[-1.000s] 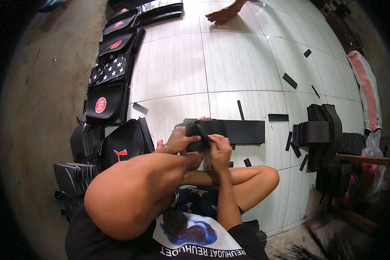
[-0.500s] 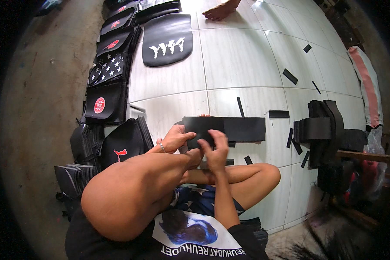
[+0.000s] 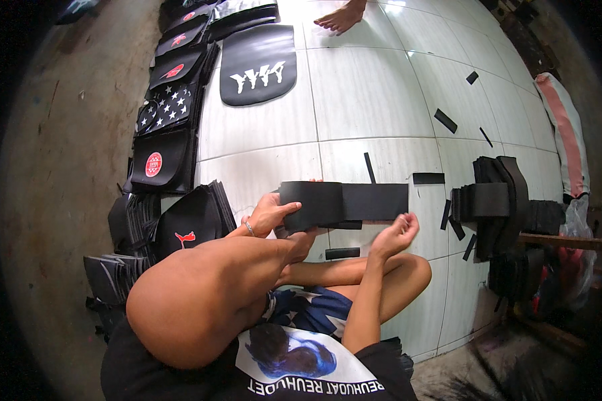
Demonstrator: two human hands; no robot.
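My left hand [image 3: 272, 212] grips the left end of a black folded sheet [image 3: 312, 204], its thumb lying on top. Out to the right runs a flatter, duller length of black sheet [image 3: 376, 201], partly covered by the folded piece. My right hand [image 3: 396, 235] is closed, its fingertips at the lower right corner of that length; whether they pinch it is hidden. A bare foot of mine shows just under the left end of the sheet. Between the sheet and my folded leg lies a small black strip [image 3: 342, 253].
Stacks of black printed flaps [image 3: 162, 159] line the left side. One flap with white figures [image 3: 258, 65] lies on the tiles. Black offcuts [image 3: 446, 121] are scattered to the right, near a pile of black pieces [image 3: 498, 200]. Another person's foot [image 3: 341, 18] is at the top.
My right hand has moved right, from over the folded sheet to the far right corner. My left hand stays at the left end. The strip near my leg shows more fully.
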